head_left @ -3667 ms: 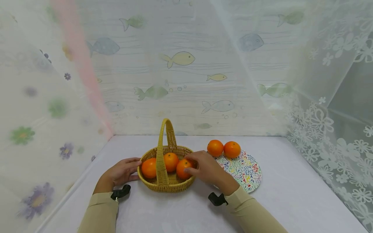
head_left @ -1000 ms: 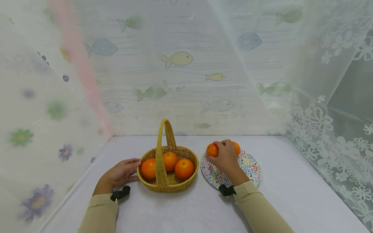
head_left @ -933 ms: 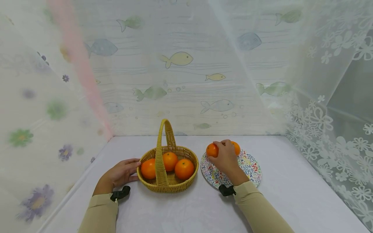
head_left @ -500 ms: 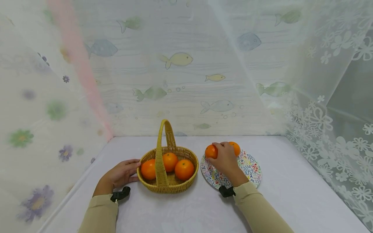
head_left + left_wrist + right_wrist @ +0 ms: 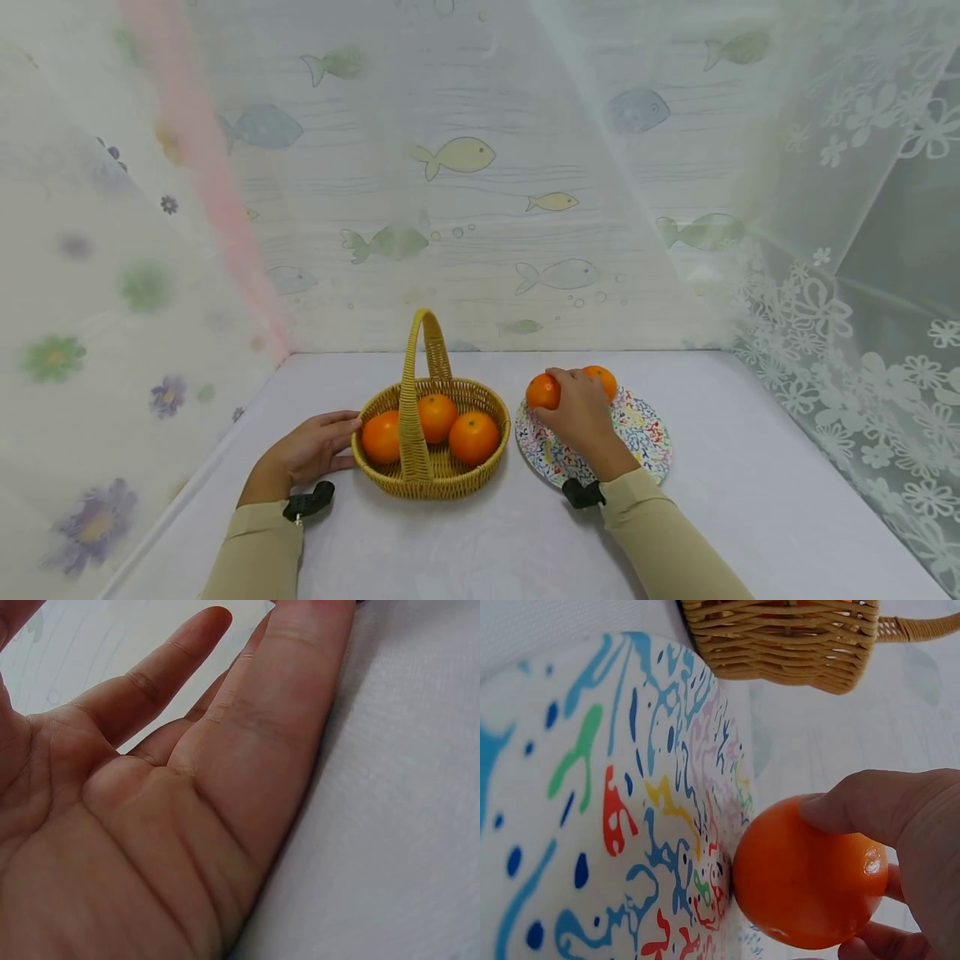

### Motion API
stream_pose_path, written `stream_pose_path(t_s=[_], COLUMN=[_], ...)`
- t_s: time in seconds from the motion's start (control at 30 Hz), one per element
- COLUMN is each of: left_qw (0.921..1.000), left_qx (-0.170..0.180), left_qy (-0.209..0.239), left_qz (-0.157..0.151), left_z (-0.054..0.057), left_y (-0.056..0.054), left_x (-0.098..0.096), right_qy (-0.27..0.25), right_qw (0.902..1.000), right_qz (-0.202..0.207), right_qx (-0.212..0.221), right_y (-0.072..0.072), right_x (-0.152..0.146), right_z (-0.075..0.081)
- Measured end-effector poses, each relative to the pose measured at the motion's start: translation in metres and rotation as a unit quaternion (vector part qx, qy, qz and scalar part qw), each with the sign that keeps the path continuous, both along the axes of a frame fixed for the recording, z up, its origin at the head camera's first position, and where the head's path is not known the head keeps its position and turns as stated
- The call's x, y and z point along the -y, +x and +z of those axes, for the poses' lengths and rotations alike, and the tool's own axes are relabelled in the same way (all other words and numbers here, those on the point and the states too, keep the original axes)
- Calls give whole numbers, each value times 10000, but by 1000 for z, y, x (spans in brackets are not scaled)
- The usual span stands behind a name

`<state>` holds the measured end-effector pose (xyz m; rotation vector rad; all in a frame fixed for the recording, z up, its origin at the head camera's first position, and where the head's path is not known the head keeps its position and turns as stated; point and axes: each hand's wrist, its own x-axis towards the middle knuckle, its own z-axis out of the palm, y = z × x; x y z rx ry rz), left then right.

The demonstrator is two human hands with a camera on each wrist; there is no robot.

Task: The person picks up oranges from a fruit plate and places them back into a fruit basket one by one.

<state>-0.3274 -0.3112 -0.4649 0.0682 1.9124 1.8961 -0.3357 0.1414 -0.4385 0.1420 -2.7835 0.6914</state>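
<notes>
While its thumb and fingers close around an orange (image 5: 542,391), the right hand (image 5: 587,414) hangs over a round plate (image 5: 647,440) speckled with coloured marks. Seen from the head, that held fruit is at the plate's ten o'clock; I cannot tell whether its underside touches the surface. A second orange (image 5: 604,382) sits at the plate's twelve o'clock, partly hidden by the hand. Just beside the plate, toward nine o'clock, a yellow wicker basket (image 5: 459,486) stands upright under its arched handle (image 5: 412,392). Three oranges (image 5: 474,438) lie inside: one at its nine o'clock, partly behind the handle, one near twelve, one at three. The left hand (image 5: 313,444) touches the basket's rim at nine o'clock, its fingers loosely extended, clasping nothing. Beige sleeves (image 5: 255,546) reach in from five and seven o'clock across a white tabletop (image 5: 450,550). A fish-printed curtain (image 5: 465,200) hangs at twelve, white lace (image 5: 825,325) at three.
</notes>
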Motion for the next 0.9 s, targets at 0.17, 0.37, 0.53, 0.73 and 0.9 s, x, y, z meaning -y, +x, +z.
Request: stream_pose_path(t_s=[0.17,0.37,0.53,0.73,0.9], left_qw=[10000,10000,10000,10000,9999], left_qx=[14,47,62,21,4], left_qy=[54,48,63,65,72], left_qz=[-25,-3,-4,-69,-117], left_z=[0,0,-1,-2,-1], left_y=[-1,-2,-1,-1,-2], left_x=[0,0,1,1,2], right_qy=[45,-194,-512,-720,-722], right_qw=[10000,9997,9982,9968,9971], right_qz=[-15,54,156,172,75], right_qx=[29,102,279,295,241], right_y=[1,2,4,4,2], right_x=[0,1,2,3,2], right_z=[3,4,4,3,4])
